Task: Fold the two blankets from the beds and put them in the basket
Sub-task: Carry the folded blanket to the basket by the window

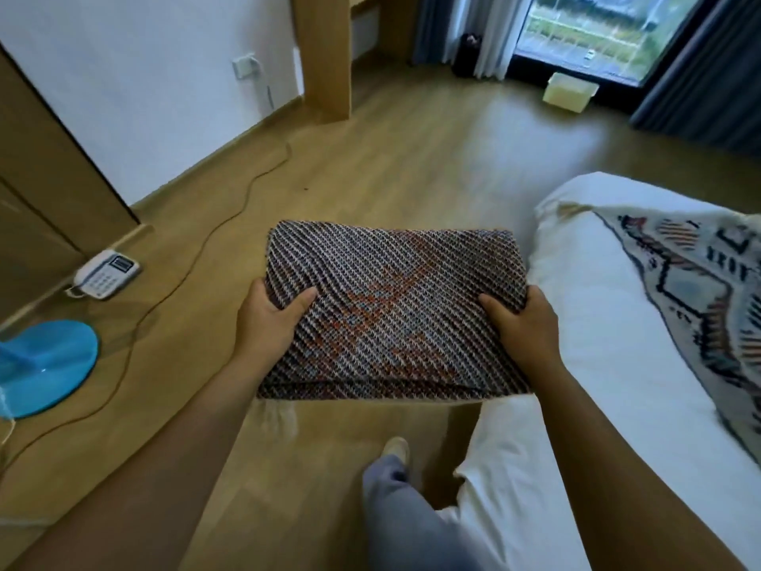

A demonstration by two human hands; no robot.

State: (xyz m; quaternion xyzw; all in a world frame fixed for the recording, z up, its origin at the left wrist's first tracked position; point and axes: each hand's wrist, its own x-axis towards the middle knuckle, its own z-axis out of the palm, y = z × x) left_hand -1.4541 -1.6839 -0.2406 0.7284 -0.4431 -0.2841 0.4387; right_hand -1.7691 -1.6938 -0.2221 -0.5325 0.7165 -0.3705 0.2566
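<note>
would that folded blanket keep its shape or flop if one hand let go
Probably flop: the folded blanket looks like soft woven fabric, held flat only because the left hand and right hand grip opposite edges. Its layers look loose at the near edge, so they would likely slide open.

Dim daylight from window (609,30) — edges warped.

This is looking like a bedroom — a bed (609,348) in white bedding is filling the right side, dark curtains (700,76) are hanging beside a tall window (597,30), and wood flooring (391,166) is running up to a white wall (144,76) carrying a socket (243,64). A corded telephone (108,274) is sitting on that floor.
</note>
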